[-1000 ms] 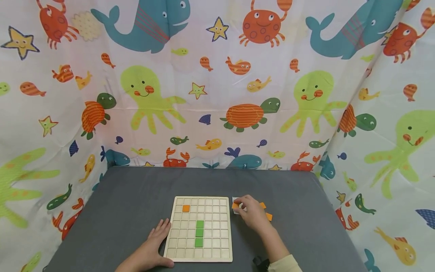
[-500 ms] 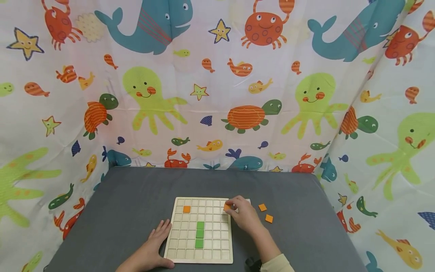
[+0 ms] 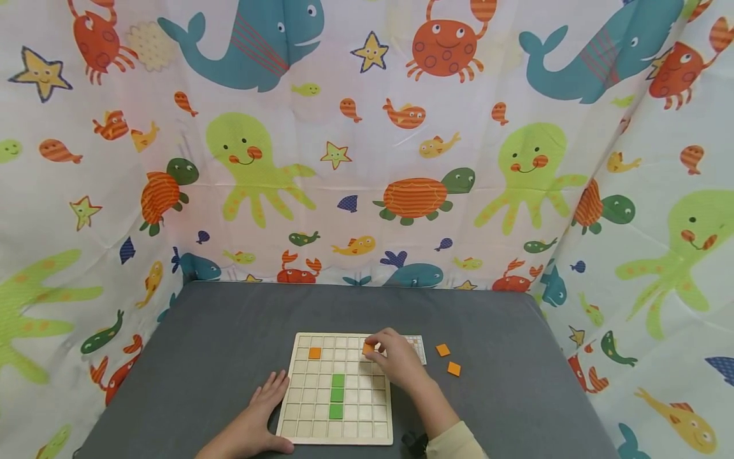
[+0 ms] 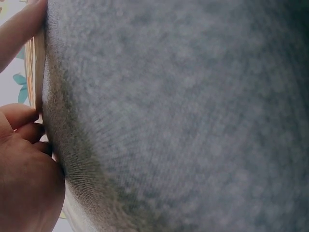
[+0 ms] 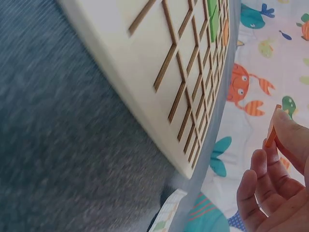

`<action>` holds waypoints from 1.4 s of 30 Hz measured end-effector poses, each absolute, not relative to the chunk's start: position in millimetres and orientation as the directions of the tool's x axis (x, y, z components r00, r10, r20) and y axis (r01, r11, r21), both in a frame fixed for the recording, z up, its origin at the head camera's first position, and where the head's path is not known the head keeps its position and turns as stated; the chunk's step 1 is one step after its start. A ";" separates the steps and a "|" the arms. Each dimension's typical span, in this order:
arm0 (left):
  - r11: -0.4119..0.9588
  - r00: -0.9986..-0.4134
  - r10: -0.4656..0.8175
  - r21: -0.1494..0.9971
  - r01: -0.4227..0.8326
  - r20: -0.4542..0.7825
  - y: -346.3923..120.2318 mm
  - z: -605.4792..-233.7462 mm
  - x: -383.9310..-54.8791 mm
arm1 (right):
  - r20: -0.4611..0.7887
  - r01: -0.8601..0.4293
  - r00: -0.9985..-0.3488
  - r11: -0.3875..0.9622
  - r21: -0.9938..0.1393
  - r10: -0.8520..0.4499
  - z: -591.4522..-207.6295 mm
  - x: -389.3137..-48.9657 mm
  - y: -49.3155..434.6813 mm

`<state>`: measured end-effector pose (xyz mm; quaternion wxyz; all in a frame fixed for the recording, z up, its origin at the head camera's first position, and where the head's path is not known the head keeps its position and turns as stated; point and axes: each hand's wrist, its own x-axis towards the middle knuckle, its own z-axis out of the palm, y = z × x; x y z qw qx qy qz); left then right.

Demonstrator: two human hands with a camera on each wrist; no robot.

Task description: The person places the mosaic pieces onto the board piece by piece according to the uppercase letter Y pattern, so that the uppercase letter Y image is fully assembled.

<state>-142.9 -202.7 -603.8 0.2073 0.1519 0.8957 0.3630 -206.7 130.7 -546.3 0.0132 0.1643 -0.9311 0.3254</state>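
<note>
A square wooden grid board (image 3: 335, 440) lies on the grey table. My right hand (image 3: 402, 364) pinches an orange square tile (image 3: 367, 349) between thumb and fingers, over the board's upper right cells. In the right wrist view that tile (image 5: 273, 129) is seen edge-on, above the board's surface. My left hand (image 3: 255, 413) rests along the board's left side, its fingers extended and its thumb at the near left corner. The left wrist view shows its fingers at the board's edge. Set in the board are an orange tile (image 3: 315, 353) at upper left and green tiles (image 3: 336, 396) in one column.
Two loose orange tiles (image 3: 443, 350) lie on the table (image 3: 499, 382) right of the board. A printed card (image 3: 421, 349) lies beside the board's far right corner, partly hidden by the right hand. A sea-animal curtain (image 3: 321, 210) encloses the table's back and sides.
My right hand has carried the orange tile leftward from beside the card to over the board. Card and loose tiles have come into fuller view. The left hand has stayed in place.
</note>
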 end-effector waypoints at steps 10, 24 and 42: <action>0.675 -0.868 0.430 0.726 0.127 -0.248 -203.1 -604.0 -141.3 | 0.116 -0.325 -0.939 0.724 -0.608 -0.324 -545.8 -210.2 112.7; 0.677 -0.870 0.424 0.727 0.120 -0.251 -203.2 -605.9 -142.8 | 0.083 -0.331 -0.929 0.712 -0.620 -0.360 -550.4 -214.1 95.0; 0.694 -0.875 0.409 0.711 0.113 -0.260 -202.0 -605.6 -142.4 | -0.050 -0.283 -0.913 0.717 -0.637 -0.405 -559.8 -227.7 64.8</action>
